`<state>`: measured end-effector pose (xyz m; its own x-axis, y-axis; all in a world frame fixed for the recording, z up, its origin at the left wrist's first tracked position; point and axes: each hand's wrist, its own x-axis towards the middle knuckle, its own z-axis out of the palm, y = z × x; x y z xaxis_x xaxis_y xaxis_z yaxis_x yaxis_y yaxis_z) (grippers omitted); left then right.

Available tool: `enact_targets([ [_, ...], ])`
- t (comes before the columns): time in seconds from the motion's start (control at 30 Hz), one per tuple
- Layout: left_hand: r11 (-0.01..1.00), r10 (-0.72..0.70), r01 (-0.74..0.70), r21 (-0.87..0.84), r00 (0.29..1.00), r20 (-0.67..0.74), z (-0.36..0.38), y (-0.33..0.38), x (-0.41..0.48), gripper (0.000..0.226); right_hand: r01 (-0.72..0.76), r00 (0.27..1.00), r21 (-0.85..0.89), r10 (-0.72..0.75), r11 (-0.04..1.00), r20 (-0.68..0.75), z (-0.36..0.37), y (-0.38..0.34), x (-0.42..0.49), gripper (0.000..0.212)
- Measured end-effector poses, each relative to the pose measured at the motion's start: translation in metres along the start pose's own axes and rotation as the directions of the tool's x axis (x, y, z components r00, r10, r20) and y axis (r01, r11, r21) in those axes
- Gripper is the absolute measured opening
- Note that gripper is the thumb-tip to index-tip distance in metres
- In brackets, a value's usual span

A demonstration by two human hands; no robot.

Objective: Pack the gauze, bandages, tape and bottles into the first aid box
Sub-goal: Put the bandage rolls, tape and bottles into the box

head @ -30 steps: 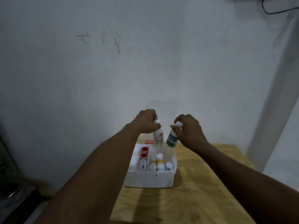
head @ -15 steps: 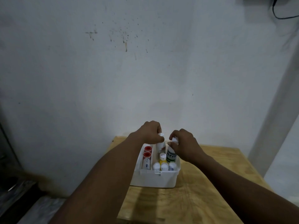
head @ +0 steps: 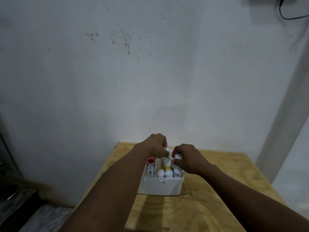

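The white first aid box [head: 160,187] stands open on the wooden table [head: 197,206]. Inside it are red-capped tubes [head: 151,162] on the left, a yellow bottle with a white cap [head: 167,164] in the middle and several white-capped bottles [head: 164,173] along the front. My left hand [head: 155,145] grips the white cap of a bottle [head: 166,150] at the back of the box. My right hand [head: 188,159] grips the white cap of a second bottle [head: 178,156] just to its right. Both bottle bodies are down inside the box and mostly hidden.
The table stands against a stained white wall [head: 150,72]. A white pillar [head: 284,123] rises at the right. Dark clutter [head: 11,195] lies on the floor at the left. A black cable [head: 287,15] hangs at the top right.
Both hands have lowered their bottles from above the box down into its back section. The camera view has tilted up, so the box sits lower in the frame.
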<state>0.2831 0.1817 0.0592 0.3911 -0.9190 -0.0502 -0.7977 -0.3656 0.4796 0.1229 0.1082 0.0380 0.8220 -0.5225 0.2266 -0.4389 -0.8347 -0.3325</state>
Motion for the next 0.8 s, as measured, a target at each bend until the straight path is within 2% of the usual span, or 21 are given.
enact_targets([
  [0.27, 0.995, 0.002, -0.004, 0.103, 1.0, 0.017, 0.007, -0.003, 0.004, 0.027, 0.003, 0.995, -0.006, -0.002, 1.0, 0.096, 0.001, 0.001, 0.001, 0.023],
  [0.8, 0.998, -0.024, 0.018, 0.068, 0.997, 0.077, 0.006, -0.01, 0.013, 0.023, -0.001, 0.988, 0.062, -0.008, 0.998, 0.153, -0.006, 0.0, 0.001, 0.02],
])
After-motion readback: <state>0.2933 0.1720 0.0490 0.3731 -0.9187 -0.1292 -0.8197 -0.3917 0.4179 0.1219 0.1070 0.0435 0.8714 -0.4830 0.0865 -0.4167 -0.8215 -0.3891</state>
